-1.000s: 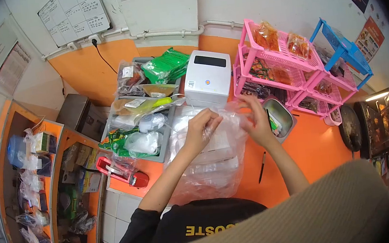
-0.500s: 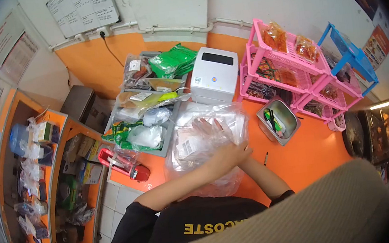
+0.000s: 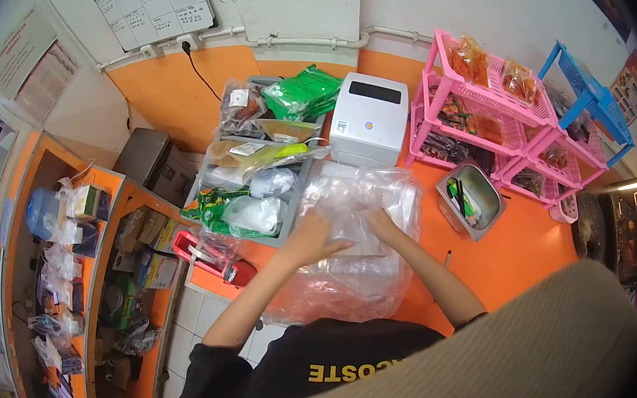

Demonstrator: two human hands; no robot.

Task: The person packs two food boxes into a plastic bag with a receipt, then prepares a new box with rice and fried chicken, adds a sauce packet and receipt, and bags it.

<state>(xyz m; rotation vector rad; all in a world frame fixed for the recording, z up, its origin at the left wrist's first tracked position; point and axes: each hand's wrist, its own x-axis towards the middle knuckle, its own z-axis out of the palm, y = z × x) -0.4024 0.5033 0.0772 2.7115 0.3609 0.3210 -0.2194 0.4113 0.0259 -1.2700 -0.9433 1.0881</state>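
Note:
A large clear plastic bag [image 3: 344, 282] lies spread over the orange counter, with flat, pale packs [image 3: 396, 190] showing through it. On the bag's left part rests my left hand [image 3: 314, 239], its thumb stretched to the right, apart from the fingers. The left fingertips blur into the clear film. My right hand [image 3: 382, 225] is at the bag's right part, pointing up and left. Its fingers are smeared and partly lost against the plastic, so their grip is not plain. A gap of bag lies between the two hands.
Behind the bag stands a white label printer [image 3: 369, 126]. To the left is a grey divided tray [image 3: 288, 210] of packets, with a red tape dispenser [image 3: 239, 272] nearby. A metal container [image 3: 484, 207] holding pens and pink racks [image 3: 484, 133] of packaged food stand right.
My left hand has moved left, off my right wrist, onto the bag's left part. My right hand has drawn back, and the label under the plastic no longer shows. The view has shifted slightly.

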